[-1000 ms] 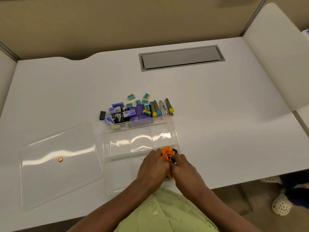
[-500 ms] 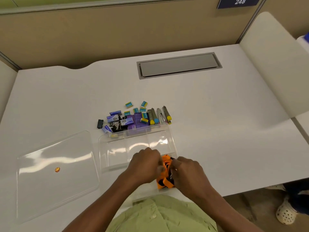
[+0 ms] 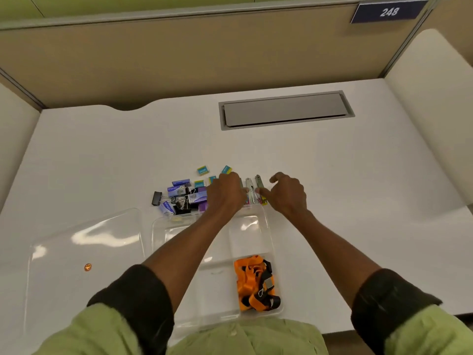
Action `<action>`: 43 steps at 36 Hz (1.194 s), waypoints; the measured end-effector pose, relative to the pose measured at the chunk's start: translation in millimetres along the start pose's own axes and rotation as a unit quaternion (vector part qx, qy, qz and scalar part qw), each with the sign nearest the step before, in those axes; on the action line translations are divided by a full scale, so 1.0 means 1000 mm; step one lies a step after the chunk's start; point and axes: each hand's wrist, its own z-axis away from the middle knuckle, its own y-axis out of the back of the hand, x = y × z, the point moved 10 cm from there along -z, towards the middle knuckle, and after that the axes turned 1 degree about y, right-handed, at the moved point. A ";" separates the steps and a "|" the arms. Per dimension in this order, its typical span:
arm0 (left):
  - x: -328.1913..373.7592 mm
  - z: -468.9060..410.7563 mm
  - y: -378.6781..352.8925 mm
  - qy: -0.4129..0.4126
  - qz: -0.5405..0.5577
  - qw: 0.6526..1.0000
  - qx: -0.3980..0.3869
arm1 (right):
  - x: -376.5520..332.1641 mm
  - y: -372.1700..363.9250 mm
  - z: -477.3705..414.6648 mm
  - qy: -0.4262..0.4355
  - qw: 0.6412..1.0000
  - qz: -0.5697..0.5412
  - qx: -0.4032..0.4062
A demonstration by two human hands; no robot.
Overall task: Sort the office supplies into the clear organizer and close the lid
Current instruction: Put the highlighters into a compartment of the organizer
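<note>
**Both hands at the supply pile, lanyard in the organizer**

The clear plastic organizer sits open on the white desk, close to the near edge. Its near-right compartment holds a bundled orange lanyard with black clips; the other compartments that show look bare. The clear flat lid lies on the desk just left of the organizer, with a small orange sticker on it.

Just beyond the organizer's far wall lies the pile of supplies: a black binder clip at the left end, purple-blue staple boxes, small teal and yellow boxes farther back, and silver metal box cutters at the right end.

The left hand reaches over the middle of the pile, palm down with fingers curled over the items; whether it grips anything cannot be told. The right hand is just right of the box cutters, its fingers spread and loosely curved, thumb tip touching the cutters, nothing gripped.

A grey cable hatch is set into the far desk, and a dark sign reading 248 hangs on the partition.
</note>
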 end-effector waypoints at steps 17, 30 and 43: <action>0.030 -0.007 -0.034 0.012 -0.043 0.998 -0.044 | 0.028 0.008 0.005 -0.071 0.996 -0.001 0.046; -0.007 -0.011 0.018 0.132 0.159 0.978 0.031 | -0.012 0.030 0.103 -0.004 0.998 -0.059 0.026; -0.070 0.075 0.072 0.140 0.344 0.925 0.079 | -0.053 -0.067 0.112 0.054 0.996 0.072 -0.019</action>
